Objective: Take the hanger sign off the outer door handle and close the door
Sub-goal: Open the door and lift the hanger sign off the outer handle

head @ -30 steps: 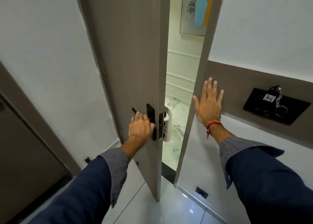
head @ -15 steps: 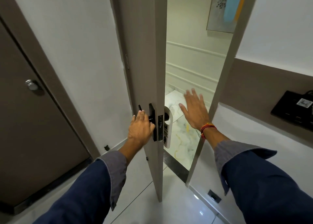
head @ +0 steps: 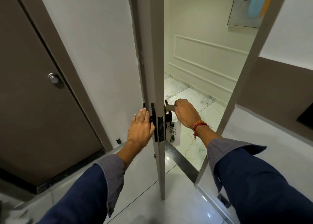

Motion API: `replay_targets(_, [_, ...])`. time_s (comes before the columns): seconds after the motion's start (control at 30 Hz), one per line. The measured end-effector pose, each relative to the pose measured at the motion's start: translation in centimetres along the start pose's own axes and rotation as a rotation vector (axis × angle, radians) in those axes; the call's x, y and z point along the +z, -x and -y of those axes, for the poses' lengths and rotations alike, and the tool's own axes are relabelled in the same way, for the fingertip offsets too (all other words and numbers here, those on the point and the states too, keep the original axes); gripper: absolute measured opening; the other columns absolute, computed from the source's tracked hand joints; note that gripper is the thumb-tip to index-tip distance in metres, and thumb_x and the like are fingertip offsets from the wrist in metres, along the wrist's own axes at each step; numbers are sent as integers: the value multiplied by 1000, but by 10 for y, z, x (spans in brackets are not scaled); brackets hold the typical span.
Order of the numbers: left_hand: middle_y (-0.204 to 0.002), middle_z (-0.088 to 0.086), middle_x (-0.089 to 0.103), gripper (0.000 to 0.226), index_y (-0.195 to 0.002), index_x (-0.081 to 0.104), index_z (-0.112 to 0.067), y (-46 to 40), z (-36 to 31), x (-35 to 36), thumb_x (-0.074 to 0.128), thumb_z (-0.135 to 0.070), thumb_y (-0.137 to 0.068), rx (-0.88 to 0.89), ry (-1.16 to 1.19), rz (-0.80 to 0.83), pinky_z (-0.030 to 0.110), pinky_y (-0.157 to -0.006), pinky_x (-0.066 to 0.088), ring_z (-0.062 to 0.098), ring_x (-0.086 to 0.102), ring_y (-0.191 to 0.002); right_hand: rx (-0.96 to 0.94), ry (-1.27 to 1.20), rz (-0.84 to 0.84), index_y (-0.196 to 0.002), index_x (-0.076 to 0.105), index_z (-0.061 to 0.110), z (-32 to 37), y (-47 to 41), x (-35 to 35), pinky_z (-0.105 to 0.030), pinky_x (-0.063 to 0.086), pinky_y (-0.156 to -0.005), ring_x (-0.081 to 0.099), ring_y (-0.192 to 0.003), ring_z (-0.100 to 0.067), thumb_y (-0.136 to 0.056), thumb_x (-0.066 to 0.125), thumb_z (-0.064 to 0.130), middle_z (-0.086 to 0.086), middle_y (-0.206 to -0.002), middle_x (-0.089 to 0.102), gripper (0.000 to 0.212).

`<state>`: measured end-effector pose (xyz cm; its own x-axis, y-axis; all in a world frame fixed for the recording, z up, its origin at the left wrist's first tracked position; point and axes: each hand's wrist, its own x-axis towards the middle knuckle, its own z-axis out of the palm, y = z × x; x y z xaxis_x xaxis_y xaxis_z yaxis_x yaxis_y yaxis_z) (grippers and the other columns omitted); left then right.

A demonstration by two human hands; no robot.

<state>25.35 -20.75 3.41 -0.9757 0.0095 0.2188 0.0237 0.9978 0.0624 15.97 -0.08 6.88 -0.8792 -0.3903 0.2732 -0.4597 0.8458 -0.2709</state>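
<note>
Early yet: sign (head: 173, 133) unremoved on outer handle (head: 166, 103), right hand (head: 186, 114) pinching its top at 3 o'clock of door (head: 156, 54), left hand (head: 140, 130) spread over inner handle (head: 151, 119), closing undone.

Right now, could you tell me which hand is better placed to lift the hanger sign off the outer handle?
The right hand: it is already at the top of the hanger sign on the outer side of the door. The left hand is on the inner handle, steadying the door.

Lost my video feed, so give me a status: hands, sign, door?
Left hand on the black inner door handle. Right hand gripping the top of the white card hanger sign, not yet off the outer handle. Grey door open, doorway unobstructed.
</note>
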Motion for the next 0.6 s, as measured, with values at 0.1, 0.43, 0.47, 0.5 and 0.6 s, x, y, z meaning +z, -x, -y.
replay_targets(0.1, [-164, 15, 17, 61, -154, 17, -7, 2, 3, 3, 26, -42, -105, 4, -50, -13, 48, -124, 20, 28, 13, -152, 14, 76, 1, -82, 55, 4, 1, -17, 0, -39, 42, -69, 61, -92, -36, -100, 45, 2, -19, -94, 64, 20])
replay_targets(0.43, [-162, 25, 10, 71, -153, 9, 2, 7, 9, -7, 22, -46, -103, 108, -212, 44, 52, -123, 20, 37, 7, -151, 31, 116, 15, -108, 66, -3, 7, -70, 9, -45, 52, -83, 61, -110, -41, -100, 55, 5, -21, -115, 65, 16])
replay_targets(0.47, [-162, 26, 8, 70, -153, 7, 3, 10, 4, -11, 14, -44, -102, 112, -234, 68, 53, -123, 19, 39, 5, -151, 45, 116, 16, -111, 66, -3, 9, -72, 9, -45, 52, -84, 60, -112, -40, -101, 55, 6, -20, -118, 65, 17])
replay_targets(0.5, [-162, 27, 6, 70, -153, 5, 4, 12, -2, -15, 7, -42, -100, 122, -253, 90, 54, -123, 17, 40, 3, -151, 62, 111, 18, -112, 66, -4, 7, -74, 8, -45, 51, -85, 59, -114, -40, -103, 54, 8, -20, -119, 64, 19])
replay_targets(0.6, [-156, 35, 16, 71, -150, 17, 8, 22, -26, -32, 25, -46, -104, 120, -323, 150, 60, -120, 23, 50, 17, -147, 105, 68, 34, -111, 66, -5, -1, -73, 1, -45, 52, -85, 59, -115, -41, -104, 50, 8, -21, -120, 63, 22])
